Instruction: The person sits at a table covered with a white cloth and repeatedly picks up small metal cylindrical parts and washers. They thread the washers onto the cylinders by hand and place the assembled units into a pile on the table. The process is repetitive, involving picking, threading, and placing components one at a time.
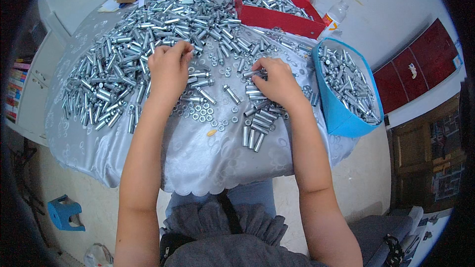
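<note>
Dark grey clothing [227, 244] is nearest, lower middle. At upper left, the heap of metal bolts [109, 76] lies loose; a quick pull could make it slide. Left hand [169, 66] is curled at its edge; I cannot tell if it grips something. In the centre, loose nuts [210, 117] could scatter if brushed. Then round sleeves [264, 118] could roll from the surface [190, 163]; right hand [277, 83] is bent over them, its grip unclear. The blue bin [337, 114] at right could spill if bumped.

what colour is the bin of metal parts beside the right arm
The bin is bright blue, seen best in the head view.
</note>
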Tool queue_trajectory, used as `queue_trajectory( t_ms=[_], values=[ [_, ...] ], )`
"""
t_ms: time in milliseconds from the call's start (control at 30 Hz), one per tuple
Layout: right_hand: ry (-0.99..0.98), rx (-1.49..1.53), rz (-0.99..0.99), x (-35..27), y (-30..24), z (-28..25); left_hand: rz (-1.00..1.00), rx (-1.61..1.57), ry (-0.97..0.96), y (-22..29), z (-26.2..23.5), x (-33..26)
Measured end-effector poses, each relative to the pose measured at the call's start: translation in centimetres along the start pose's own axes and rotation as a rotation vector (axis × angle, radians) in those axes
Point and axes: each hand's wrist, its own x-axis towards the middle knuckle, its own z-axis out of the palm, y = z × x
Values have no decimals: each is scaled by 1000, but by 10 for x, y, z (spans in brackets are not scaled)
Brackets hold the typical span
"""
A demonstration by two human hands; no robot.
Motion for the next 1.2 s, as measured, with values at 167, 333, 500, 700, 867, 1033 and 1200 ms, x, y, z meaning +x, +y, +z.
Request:
queue_trajectory(
  t_ms=[167, 333, 500, 700, 867, 1033, 1200],
  values=[
    [29, 198, 1, 2, -9, -2, -192, -845, -90, 1, 7, 4],
    [77, 322, -17, 3, -10, 2, -322, -1021, -229, 18, 4, -1],
    [107, 369, -102, 4, -24, -6, -362, -1133, -308, 14, 19, -7],
    [95, 431, -264, 0, -34, -7, -226, -824, -375, 37, 13, -14],
    [83, 453, -356, 0, -36, -7, -128, -802, -458, 36, 15, -14],
    [54, 488, -320, 0, -37, -9, -167, -806, -463, 38, 16, -16],
    [35, 510, -287, 0, -34, -8, -204, -812, -473, 34, 18, -14]
  ],
)
